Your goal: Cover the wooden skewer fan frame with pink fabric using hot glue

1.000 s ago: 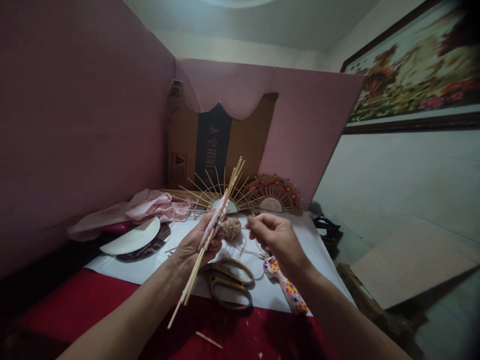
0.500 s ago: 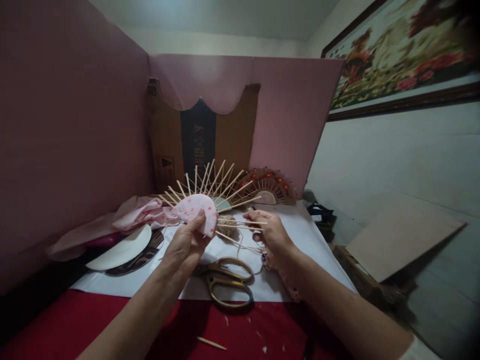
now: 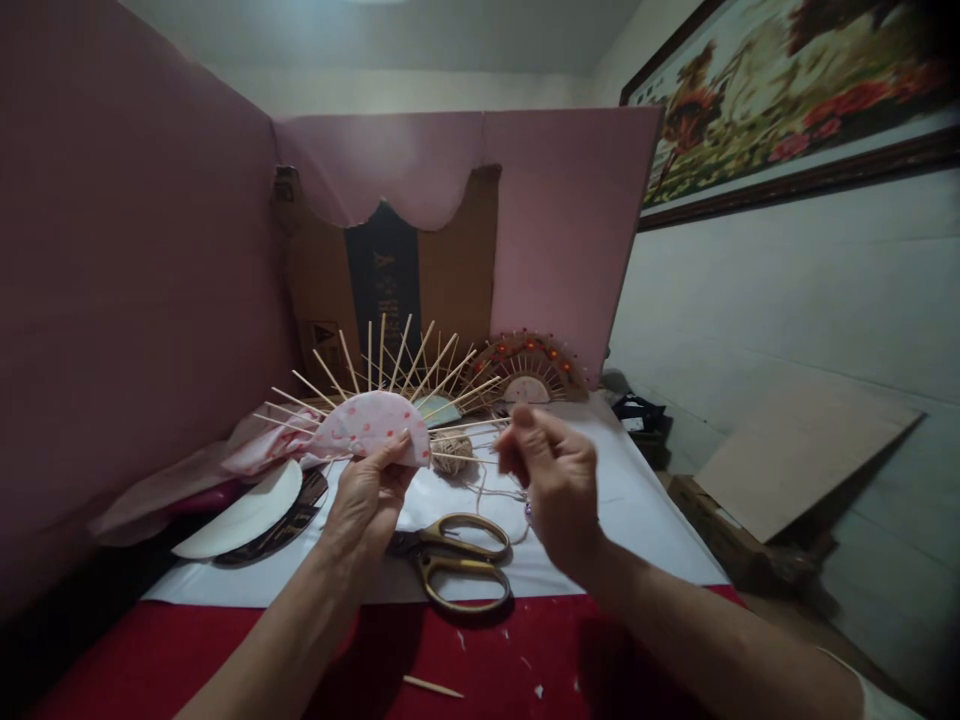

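My left hand (image 3: 366, 495) pinches the lower edge of a pink dotted half-disc (image 3: 367, 425) from which several thin bamboo sticks (image 3: 390, 355) fan outward. It is held upright above the table. My right hand (image 3: 551, 480) hovers just right of the fan with fingers curled in a pinch near the rightmost stick tips and the thin twine (image 3: 491, 490); what it grips is too fine to make out. A ball of twine (image 3: 452, 452) sits behind, between both hands.
Gold-handled scissors (image 3: 454, 565) lie on white paper (image 3: 630, 520) over a red cloth (image 3: 187, 650). A finished decorated fan (image 3: 529, 370) leans at the back. A white half-disc (image 3: 240, 500), pink fabric (image 3: 247, 450), a loose stick (image 3: 433, 687) and pink cardboard walls (image 3: 135, 280) surround.
The fan was turned from edge-on to face-on, its sticks now spread. My right hand dropped to the table, then rose to the fan's right side. The view shifted right.
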Demonstrator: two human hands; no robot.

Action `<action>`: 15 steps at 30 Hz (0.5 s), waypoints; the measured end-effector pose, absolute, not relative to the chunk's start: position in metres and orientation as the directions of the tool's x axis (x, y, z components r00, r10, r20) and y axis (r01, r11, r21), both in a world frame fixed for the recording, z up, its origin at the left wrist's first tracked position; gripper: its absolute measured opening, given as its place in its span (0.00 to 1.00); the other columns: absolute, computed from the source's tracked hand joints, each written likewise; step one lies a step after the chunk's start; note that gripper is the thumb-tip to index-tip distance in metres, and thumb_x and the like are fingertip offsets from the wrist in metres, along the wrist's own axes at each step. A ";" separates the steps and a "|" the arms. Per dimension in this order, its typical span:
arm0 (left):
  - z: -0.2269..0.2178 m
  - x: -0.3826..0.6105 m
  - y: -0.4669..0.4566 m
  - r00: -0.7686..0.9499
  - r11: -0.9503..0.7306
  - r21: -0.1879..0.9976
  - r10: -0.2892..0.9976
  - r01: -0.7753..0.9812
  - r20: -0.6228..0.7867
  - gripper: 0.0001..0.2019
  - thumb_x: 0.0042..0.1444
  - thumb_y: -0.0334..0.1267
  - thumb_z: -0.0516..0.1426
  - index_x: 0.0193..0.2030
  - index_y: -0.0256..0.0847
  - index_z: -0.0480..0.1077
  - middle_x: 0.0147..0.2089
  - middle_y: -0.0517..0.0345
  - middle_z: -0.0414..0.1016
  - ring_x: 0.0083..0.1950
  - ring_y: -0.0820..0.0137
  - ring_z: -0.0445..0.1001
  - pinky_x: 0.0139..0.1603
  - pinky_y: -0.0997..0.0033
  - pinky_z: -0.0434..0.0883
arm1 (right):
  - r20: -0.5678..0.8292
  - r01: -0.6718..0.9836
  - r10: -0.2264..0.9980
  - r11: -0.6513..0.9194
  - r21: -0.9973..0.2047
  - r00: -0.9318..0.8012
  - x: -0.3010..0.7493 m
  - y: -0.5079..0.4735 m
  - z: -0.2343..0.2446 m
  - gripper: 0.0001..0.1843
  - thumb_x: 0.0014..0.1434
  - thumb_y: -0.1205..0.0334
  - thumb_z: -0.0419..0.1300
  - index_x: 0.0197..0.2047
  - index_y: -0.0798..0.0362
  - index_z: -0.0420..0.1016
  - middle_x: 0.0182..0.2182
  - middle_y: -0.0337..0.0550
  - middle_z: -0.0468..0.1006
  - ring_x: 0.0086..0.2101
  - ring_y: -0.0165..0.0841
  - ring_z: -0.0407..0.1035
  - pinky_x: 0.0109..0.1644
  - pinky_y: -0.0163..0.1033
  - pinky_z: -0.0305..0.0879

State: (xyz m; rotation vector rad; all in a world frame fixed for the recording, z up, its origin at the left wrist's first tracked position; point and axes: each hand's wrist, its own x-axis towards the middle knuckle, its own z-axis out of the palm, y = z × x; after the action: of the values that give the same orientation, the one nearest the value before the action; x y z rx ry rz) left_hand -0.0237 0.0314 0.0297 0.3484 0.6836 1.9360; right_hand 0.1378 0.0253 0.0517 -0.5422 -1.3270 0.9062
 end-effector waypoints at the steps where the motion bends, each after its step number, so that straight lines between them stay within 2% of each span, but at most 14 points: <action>1: 0.030 -0.024 0.031 -0.449 -0.329 0.599 0.892 -0.731 -0.058 0.11 0.47 0.15 0.56 0.28 0.35 0.68 0.24 0.60 0.75 0.26 0.75 0.75 0.30 0.79 0.75 | 0.545 -0.211 0.822 0.511 -0.833 -0.162 0.133 0.020 0.046 0.24 0.59 0.48 0.54 0.19 0.54 0.70 0.14 0.35 0.65 0.18 0.25 0.57 0.22 0.32 0.54; 3: 0.028 -0.023 0.031 -0.441 -0.316 0.599 0.895 -0.736 -0.070 0.10 0.47 0.16 0.57 0.26 0.35 0.68 0.23 0.61 0.75 0.25 0.76 0.74 0.29 0.80 0.74 | 0.352 -0.113 0.818 0.339 -0.934 -0.454 0.122 0.015 0.031 0.25 0.56 0.45 0.56 0.18 0.55 0.70 0.12 0.36 0.65 0.17 0.25 0.59 0.21 0.32 0.56; 4: 0.027 -0.022 0.031 -0.431 -0.302 0.602 0.899 -0.739 -0.078 0.10 0.47 0.17 0.57 0.26 0.35 0.68 0.23 0.60 0.75 0.25 0.76 0.74 0.29 0.79 0.74 | 0.235 -0.074 0.810 0.232 -0.970 -0.537 0.116 0.015 0.023 0.23 0.53 0.44 0.59 0.20 0.56 0.71 0.13 0.36 0.67 0.16 0.25 0.60 0.20 0.31 0.56; 6: 0.024 -0.018 0.030 -0.403 -0.263 0.616 0.910 -0.743 -0.098 0.08 0.47 0.19 0.58 0.25 0.35 0.68 0.23 0.59 0.75 0.25 0.75 0.74 0.30 0.77 0.74 | 0.123 -0.076 0.867 0.099 -0.992 -0.483 0.107 0.020 0.008 0.20 0.47 0.45 0.64 0.27 0.56 0.72 0.17 0.36 0.69 0.18 0.25 0.62 0.19 0.29 0.56; 9: 0.018 -0.009 0.027 -0.355 -0.199 0.641 0.927 -0.742 -0.124 0.06 0.47 0.22 0.60 0.24 0.33 0.69 0.22 0.59 0.74 0.24 0.76 0.73 0.29 0.77 0.73 | 0.020 -0.257 0.940 -0.073 -0.964 -0.341 0.100 0.029 -0.007 0.25 0.42 0.46 0.68 0.37 0.54 0.67 0.21 0.33 0.69 0.18 0.24 0.61 0.16 0.27 0.54; 12: 0.013 0.000 0.022 -0.318 -0.151 0.665 0.938 -0.732 -0.137 0.05 0.44 0.24 0.62 0.25 0.33 0.70 0.23 0.59 0.75 0.26 0.74 0.74 0.32 0.74 0.72 | 0.040 -0.427 0.953 -0.097 -0.899 -0.300 0.099 0.034 -0.011 0.24 0.43 0.48 0.68 0.38 0.53 0.66 0.21 0.30 0.66 0.17 0.22 0.57 0.16 0.27 0.53; 15: 0.010 0.006 0.018 -0.316 -0.140 0.687 0.939 -0.713 -0.137 0.08 0.41 0.25 0.64 0.27 0.35 0.70 0.25 0.59 0.76 0.28 0.72 0.74 0.34 0.72 0.71 | 0.073 -0.502 0.954 -0.086 -0.860 -0.290 0.099 0.035 -0.011 0.21 0.45 0.49 0.67 0.34 0.55 0.68 0.20 0.32 0.66 0.17 0.22 0.56 0.16 0.27 0.52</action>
State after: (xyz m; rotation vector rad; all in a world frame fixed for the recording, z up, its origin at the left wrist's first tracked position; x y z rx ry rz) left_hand 0.0064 0.0183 0.0099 0.3914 0.8018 1.7353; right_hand 0.0987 0.0353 -0.0111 -0.6449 -0.9975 1.6361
